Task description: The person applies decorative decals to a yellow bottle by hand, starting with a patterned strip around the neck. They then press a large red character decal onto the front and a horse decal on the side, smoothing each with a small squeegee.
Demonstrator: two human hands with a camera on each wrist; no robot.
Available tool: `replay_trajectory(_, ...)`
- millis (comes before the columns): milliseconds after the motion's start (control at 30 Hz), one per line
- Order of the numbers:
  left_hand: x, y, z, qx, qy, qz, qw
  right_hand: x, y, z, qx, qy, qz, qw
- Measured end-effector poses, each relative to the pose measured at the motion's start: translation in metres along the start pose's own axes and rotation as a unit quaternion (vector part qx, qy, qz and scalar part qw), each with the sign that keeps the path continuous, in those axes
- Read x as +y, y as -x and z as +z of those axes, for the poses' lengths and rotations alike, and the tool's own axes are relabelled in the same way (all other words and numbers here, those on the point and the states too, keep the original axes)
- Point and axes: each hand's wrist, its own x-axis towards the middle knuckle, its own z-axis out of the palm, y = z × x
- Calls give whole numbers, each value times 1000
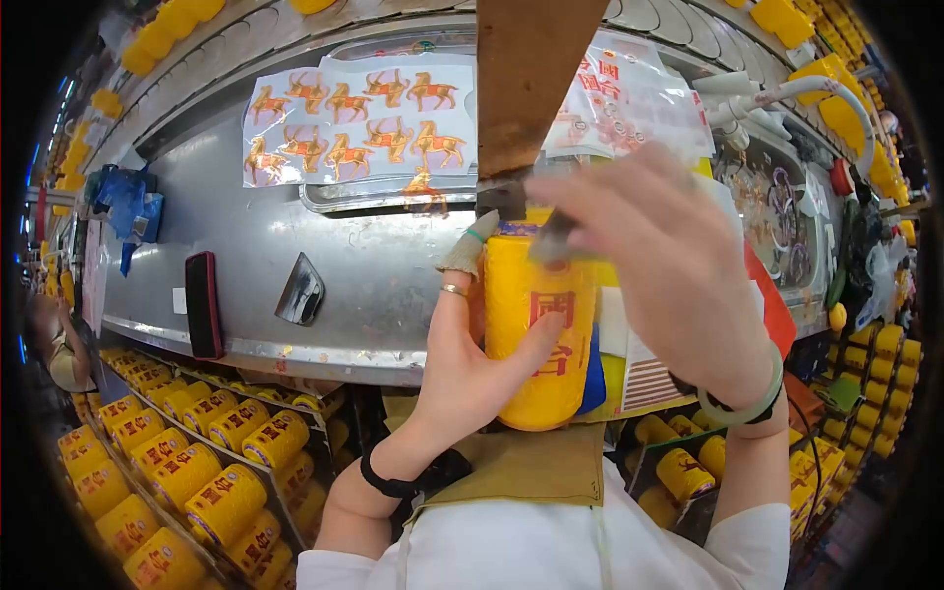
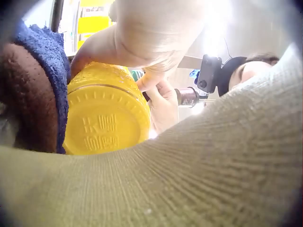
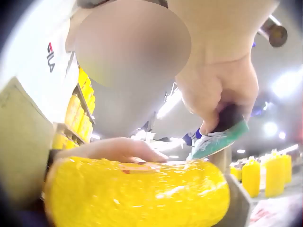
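Note:
A yellow bottle with red Chinese characters stands tilted in front of the person, its embossed base facing the left wrist camera. The left hand grips its side, thumb across the front lettering. A cloth cover with a green band sits on one left fingertip, near the bottle's top. Over that top is the right hand, blurred in the head view. In the right wrist view, its fingers pinch a dark flat piece with a green edge, right above the bottle.
A sheet of golden horse stickers lies on the metal table, with a phone and a dark shiny piece nearer. A brown post rises behind the bottle. Racks of yellow bottles flank the person.

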Motion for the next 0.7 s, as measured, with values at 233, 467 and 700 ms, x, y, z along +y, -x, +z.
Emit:
replay_trajectory(233,-3,0,-2,-7,12,-18,1000,1,15,4,49,-44,54,996)
replay_trajectory(467,-3,10,-19,-18,99,-48,994,0,54,6,65,-421,361,830)
replay_trajectory(700,-6,18,-23,-47,74,-55,995,-20,96,48,24,-405,368,837)
